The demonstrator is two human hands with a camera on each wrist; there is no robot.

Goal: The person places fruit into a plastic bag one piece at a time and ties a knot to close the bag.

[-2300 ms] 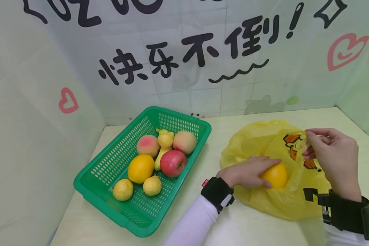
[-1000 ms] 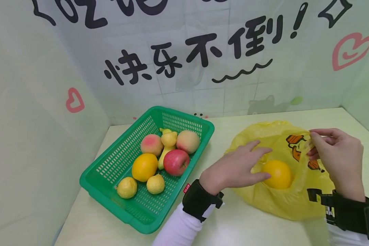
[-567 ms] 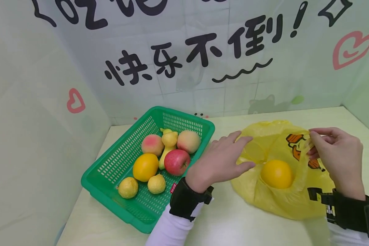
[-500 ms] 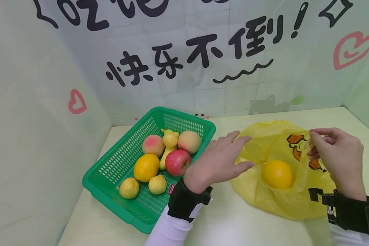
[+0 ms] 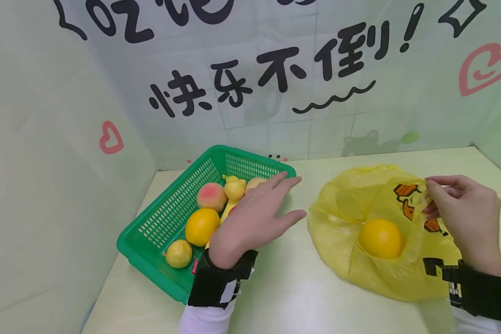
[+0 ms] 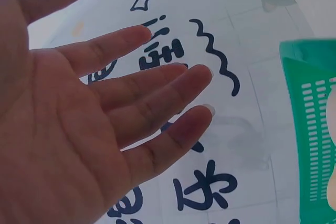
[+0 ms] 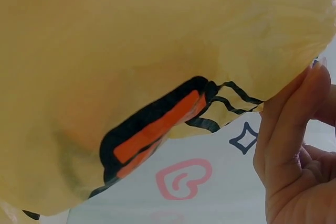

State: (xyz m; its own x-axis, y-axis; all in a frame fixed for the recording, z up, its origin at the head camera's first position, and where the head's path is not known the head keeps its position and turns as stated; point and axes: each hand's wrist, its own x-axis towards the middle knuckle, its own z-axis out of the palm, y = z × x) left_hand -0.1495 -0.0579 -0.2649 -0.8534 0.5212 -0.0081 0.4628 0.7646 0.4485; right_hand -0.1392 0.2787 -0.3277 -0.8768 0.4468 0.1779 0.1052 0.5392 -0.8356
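Observation:
My left hand [image 5: 250, 220] hovers over the right side of the green plastic basket [image 5: 150, 262], fingers spread and holding nothing. In the left wrist view its palm and loosely straight fingers [image 6: 173, 135] show. At the right, my right hand [image 5: 469, 213] pinches the rim of a yellow plastic bag [image 5: 338, 232] between thumb and fingertips. The right wrist view has this bag wall [image 7: 157, 35] stretched from the fingers. An orange-yellow round fruit [image 5: 381, 238] lies in the bag's mouth. Inside the basket are a peach [image 5: 211, 196], an orange-yellow fruit [image 5: 202, 227] and a small wrinkled yellow fruit [image 5: 178, 253].
A yellow gourd-shaped fruit [image 5: 235, 189] and a second peach [image 5: 254, 183] are partly hidden behind my left hand. The pale table [image 5: 284, 283] runs between basket and bag. A printed backdrop [image 5: 250, 125] rises at the table's back edge.
My left hand has let go of the round fruit in the bag and moved left, over the basket. It now covers the red apple almost wholly. The right hand keeps its pinch on the bag.

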